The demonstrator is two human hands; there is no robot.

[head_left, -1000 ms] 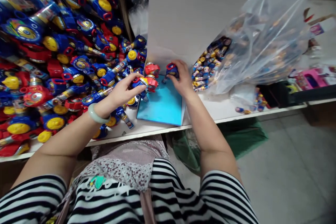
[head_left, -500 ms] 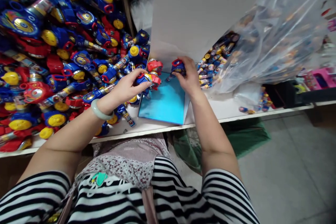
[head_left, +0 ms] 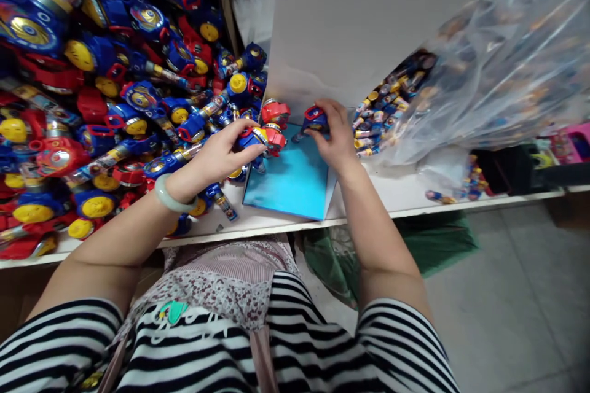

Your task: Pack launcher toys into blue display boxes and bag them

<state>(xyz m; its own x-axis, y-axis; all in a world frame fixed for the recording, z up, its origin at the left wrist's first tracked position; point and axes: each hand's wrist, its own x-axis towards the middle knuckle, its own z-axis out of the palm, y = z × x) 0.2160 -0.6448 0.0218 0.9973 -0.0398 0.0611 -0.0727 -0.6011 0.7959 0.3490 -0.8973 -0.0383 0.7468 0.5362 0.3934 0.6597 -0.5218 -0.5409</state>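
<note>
Left hand (head_left: 225, 150): grip closed on a blue-and-yellow toy (head_left: 249, 137) at the blue panel's (head_left: 288, 187) left edge, beside red toys (head_left: 275, 112).
Right hand (head_left: 338, 138): grip wrapped around a blue-and-red toy (head_left: 315, 117) at the panel's far end.
Blue panel: flat on the white bench (head_left: 219, 227), before an upright white board (head_left: 341, 31).
Toy heap (head_left: 99, 126): piled along the left.
Plastic bag (head_left: 502, 73): filled with small tubes, at right.

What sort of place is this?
Likely a toy workshop or packing area, judging by the large heap of near-identical blue, red and yellow plastic toys, the many small multicoloured cylinders by a translucent plastic bag, and the long white worktop.
</note>
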